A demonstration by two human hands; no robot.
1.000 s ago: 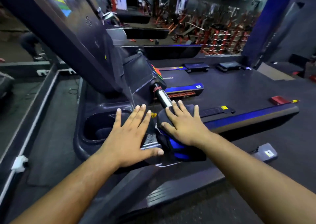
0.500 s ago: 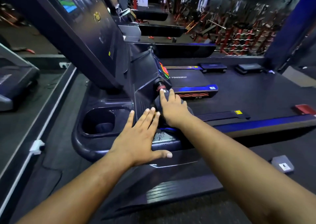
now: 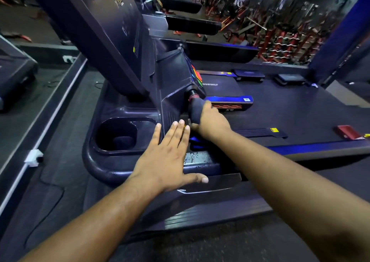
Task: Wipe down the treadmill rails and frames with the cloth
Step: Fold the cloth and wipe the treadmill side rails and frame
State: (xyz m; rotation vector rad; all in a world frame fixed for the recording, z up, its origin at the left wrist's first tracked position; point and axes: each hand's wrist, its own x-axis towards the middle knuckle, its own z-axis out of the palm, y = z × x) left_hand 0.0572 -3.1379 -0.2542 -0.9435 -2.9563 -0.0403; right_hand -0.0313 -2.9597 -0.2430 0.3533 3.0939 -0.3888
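The dark treadmill console tray [image 3: 96,161] with a cup well lies below me. A short handle bar [image 3: 193,93] with a red ring sticks out of the console housing. My right hand [image 3: 212,119] is wrapped around that bar with a dark cloth [image 3: 195,109] bunched between palm and bar. My left hand [image 3: 168,153] lies flat with fingers spread on the tray beside the housing, holding nothing. A wet streaked patch [image 3: 197,158] shows on the tray next to it.
The tilted display panel [image 3: 96,31] rises at upper left. The treadmill's side rail with a blue strip [image 3: 312,147] runs right. Another treadmill [image 3: 14,71] stands at left. Floor steps, mats and racks of weights fill the background.
My right hand slid with the cloth from the padded handle end up along the bar to the red ring. My left hand stayed flat on the tray. The view tilted closer.
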